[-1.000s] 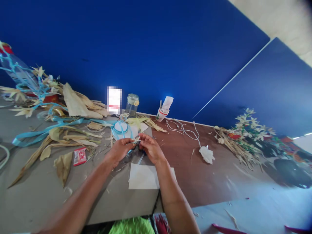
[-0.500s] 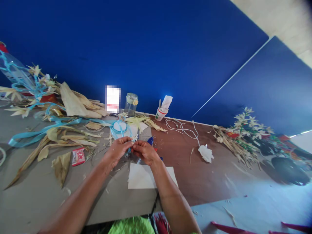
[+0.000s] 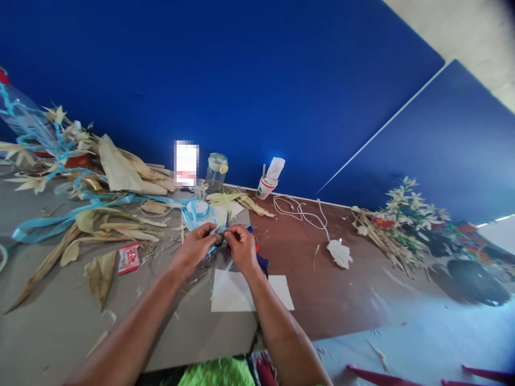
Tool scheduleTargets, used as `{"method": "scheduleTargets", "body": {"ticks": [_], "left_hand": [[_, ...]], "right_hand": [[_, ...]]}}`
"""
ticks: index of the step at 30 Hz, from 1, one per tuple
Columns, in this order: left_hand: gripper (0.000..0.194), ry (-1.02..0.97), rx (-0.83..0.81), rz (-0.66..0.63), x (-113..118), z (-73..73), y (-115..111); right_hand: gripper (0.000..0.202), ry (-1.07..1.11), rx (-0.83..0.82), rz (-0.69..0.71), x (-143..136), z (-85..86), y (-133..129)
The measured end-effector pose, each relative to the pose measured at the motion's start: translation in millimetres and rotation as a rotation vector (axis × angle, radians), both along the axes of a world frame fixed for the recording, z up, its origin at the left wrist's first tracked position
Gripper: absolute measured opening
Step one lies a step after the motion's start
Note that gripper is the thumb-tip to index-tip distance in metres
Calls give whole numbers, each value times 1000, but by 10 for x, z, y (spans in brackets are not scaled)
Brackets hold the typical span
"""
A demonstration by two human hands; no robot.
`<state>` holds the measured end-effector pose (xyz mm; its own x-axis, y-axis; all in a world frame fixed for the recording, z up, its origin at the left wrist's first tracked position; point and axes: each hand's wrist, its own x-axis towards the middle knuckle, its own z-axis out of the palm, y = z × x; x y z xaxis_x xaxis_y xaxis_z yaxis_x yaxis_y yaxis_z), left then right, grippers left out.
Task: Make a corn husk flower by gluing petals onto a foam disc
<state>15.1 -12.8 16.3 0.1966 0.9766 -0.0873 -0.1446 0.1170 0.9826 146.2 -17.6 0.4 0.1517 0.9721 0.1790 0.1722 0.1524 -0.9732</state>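
Over the middle of the table, my left hand (image 3: 197, 245) pinches a small piece of light blue ribbon (image 3: 220, 230). Beside it, my right hand (image 3: 242, 249) is closed in a pinch at the same spot; what its fingertips hold is too small to make out. A roll of light blue ribbon (image 3: 197, 209) lies just beyond my left hand, with a small pale flower (image 3: 201, 190) behind it. Dark blue material (image 3: 262, 262) shows partly from behind my right wrist, its kind hidden. Below the hands lies white paper (image 3: 233, 295), partly covered by my right forearm.
Dried husks (image 3: 116, 228) and a red packet (image 3: 129, 258) lie at left. At the back stand a clear bottle (image 3: 217, 171) and a white cup (image 3: 266, 187). A white cable (image 3: 300, 209) and crumpled tissue (image 3: 340, 253) are right, with a flower bunch (image 3: 410, 209) beyond.
My hands have moved slightly apart, the right one a little rightward. More light blue ribbon shows between the fingers, and more of the dark blue material shows beside my right wrist.
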Motion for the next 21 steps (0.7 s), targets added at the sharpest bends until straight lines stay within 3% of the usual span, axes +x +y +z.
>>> {"method": "scheduleTargets", "body": {"ticks": [7,9,12,21], "left_hand": [[46,-115,89,74,-45,10,9],[42,-99,156,263,-98,-13,57],[12,-30,284,570,-187,-45,140],[15,-23,308,560,-196,-15,158]], "right_hand": [[11,11,50,-40,113,48,40],[13,-38,94,-53,144,68,42],[16,-108,124,-66,175,86,40],[16,92,-47,20,223,24,96]]}}
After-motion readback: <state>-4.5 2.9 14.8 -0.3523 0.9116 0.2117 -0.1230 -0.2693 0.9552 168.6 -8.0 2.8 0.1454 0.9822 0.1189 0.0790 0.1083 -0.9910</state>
